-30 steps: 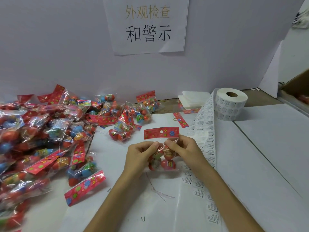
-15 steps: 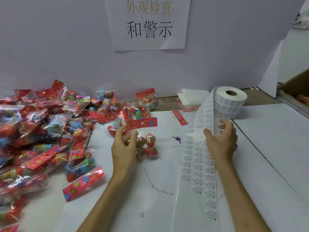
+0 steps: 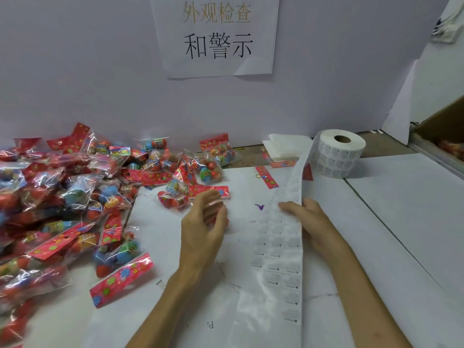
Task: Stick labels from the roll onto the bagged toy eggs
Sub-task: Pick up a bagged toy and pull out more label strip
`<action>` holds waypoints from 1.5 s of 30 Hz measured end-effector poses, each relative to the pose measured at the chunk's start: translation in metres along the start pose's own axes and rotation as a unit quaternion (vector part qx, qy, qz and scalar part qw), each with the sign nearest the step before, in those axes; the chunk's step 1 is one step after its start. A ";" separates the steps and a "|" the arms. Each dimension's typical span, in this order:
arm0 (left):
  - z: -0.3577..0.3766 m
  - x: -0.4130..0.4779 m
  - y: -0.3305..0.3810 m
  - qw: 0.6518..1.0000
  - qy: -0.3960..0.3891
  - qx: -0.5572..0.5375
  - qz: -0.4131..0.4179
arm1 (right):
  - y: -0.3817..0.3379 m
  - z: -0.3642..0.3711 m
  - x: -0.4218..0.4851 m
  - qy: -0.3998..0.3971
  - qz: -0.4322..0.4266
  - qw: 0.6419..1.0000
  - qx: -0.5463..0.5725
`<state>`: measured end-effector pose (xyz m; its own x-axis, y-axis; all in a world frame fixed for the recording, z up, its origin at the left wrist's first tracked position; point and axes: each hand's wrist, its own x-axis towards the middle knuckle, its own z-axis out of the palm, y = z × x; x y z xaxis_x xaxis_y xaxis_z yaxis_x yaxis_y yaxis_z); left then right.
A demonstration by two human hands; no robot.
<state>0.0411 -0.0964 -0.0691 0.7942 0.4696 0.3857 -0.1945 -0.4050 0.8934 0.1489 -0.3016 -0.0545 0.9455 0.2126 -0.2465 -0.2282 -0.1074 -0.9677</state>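
A bag of toy eggs with a red flowered header [image 3: 212,191] lies on the white table, and my left hand [image 3: 203,224] hovers over its eggs with fingers loose, hiding most of them. The label roll [image 3: 339,156] stands at the back right. Its strip of labels [image 3: 278,249] runs from the roll down towards me. My right hand [image 3: 310,219] pinches the strip at its right edge, fingers laid across it. A big pile of bagged eggs [image 3: 62,197] fills the left side.
A paper sign [image 3: 216,33] hangs on the white partition behind. Folded white sheets [image 3: 286,146] and a loose red header card [image 3: 267,177] lie near the roll. A cardboard box [image 3: 442,131] sits at the far right. One bag [image 3: 120,277] lies near the front left.
My hands parted from the bag they both held. The left carried it up and left towards the pile and loosened its fingers; the right moved to the label strip and took hold of it.
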 end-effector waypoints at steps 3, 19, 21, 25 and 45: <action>0.003 0.000 0.007 0.995 -0.056 -0.073 -0.024 | -0.005 0.001 -0.004 -0.085 -0.024 0.991 0.104; -0.007 -0.007 0.017 0.817 -0.501 -0.140 -0.250 | -0.016 0.011 -0.007 0.028 -0.117 0.946 0.301; -0.004 -0.008 0.015 0.838 -0.477 -0.115 -0.240 | -0.014 0.013 -0.007 0.060 -0.123 0.957 0.254; -0.003 -0.003 0.017 0.872 -0.360 -0.185 -0.276 | -0.006 0.019 -0.009 0.190 -0.234 0.953 0.019; 0.003 -0.002 0.008 0.870 -0.218 -0.304 -0.320 | -0.003 0.034 -0.023 -0.045 -0.366 0.902 -0.224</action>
<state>0.0399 -0.1026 -0.0631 0.9690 0.0498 -0.2421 0.2054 0.3823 0.9009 0.1199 -0.2737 -0.0476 0.7778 0.4616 0.4266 0.5853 -0.2845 -0.7593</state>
